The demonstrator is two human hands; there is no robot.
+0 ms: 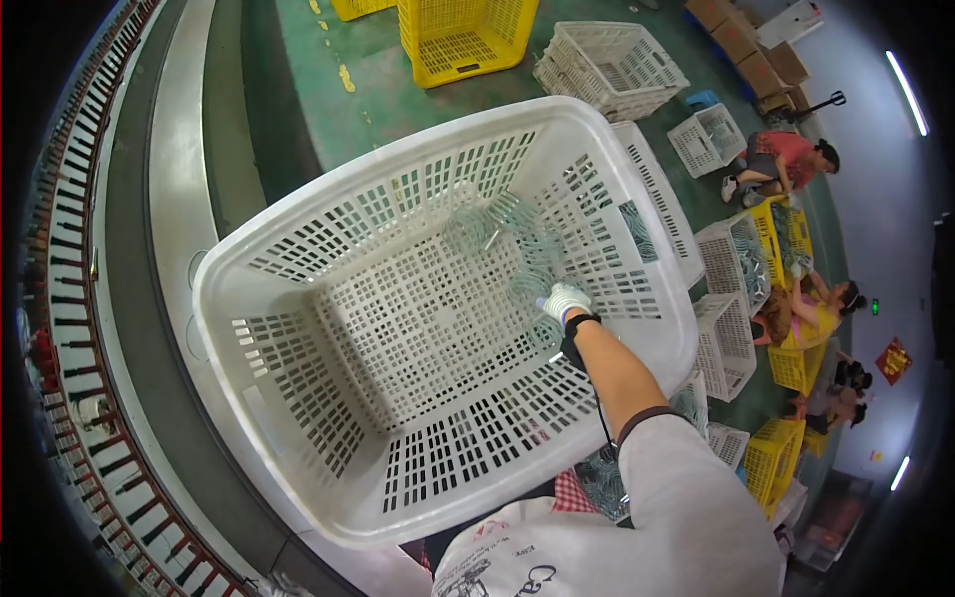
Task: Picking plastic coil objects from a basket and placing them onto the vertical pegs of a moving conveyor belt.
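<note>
In the head view, a big white plastic crate (398,328) fills the middle of the picture, tipped so that its open mouth faces the camera; its floor and 4 walls are pierced by rows of small slots, and its rim is thick and rounded at the corners. Its long axis runs from the lower left to the upper right, with the far right corner highest in the frame. It sits just beside a curved grey conveyor (169,199) on the left. Inside, against the far right wall, lies a loose tangle of thin, pale wire pieces (507,239), hard to make out one by one. The right hand (565,300), in a white knit glove with a dark wrist strap, reaches in over the right rim, its fingers curled down at the lower edge of that tangle and touching it; whether they are closed around any piece cannot be told. The bare forearm leads back to a white sleeve at the lower edge. The left hand is out of sight. Beyond the crate, on the green floor, stand a yellow crate (463,35) and smaller white crates (609,68), and people sit well apart at the right.
</note>
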